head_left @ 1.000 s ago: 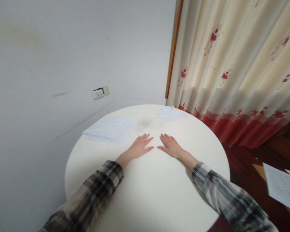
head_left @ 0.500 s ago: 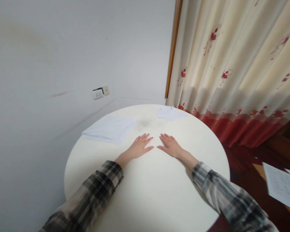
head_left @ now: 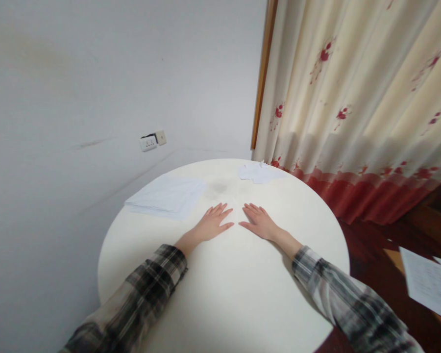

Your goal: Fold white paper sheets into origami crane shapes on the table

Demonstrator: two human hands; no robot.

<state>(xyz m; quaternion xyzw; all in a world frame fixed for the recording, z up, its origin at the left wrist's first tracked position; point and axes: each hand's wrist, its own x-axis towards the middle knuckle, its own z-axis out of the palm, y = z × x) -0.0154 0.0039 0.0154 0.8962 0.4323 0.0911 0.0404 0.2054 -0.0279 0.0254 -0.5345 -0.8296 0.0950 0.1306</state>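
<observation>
My left hand [head_left: 213,221] lies flat on a round white table [head_left: 220,294], palm down with the fingers apart. Opposite it, my right hand [head_left: 257,220] rests the same way, with a small gap between the two thumbs. Neither hand holds anything. Beyond my left hand, to its left, is a stack of white paper sheets [head_left: 165,195], nearest to that hand but apart from it. Past my right hand, at the far edge, lies a white cut or torn piece of paper [head_left: 259,173] with a small crumpled bit on top.
A pale wall [head_left: 77,88] with a power socket [head_left: 148,143] stands behind the table on the left. A cream curtain [head_left: 353,88] with red flowers hangs at the right. Low on the right, printed sheets [head_left: 429,282] lie on a wooden surface.
</observation>
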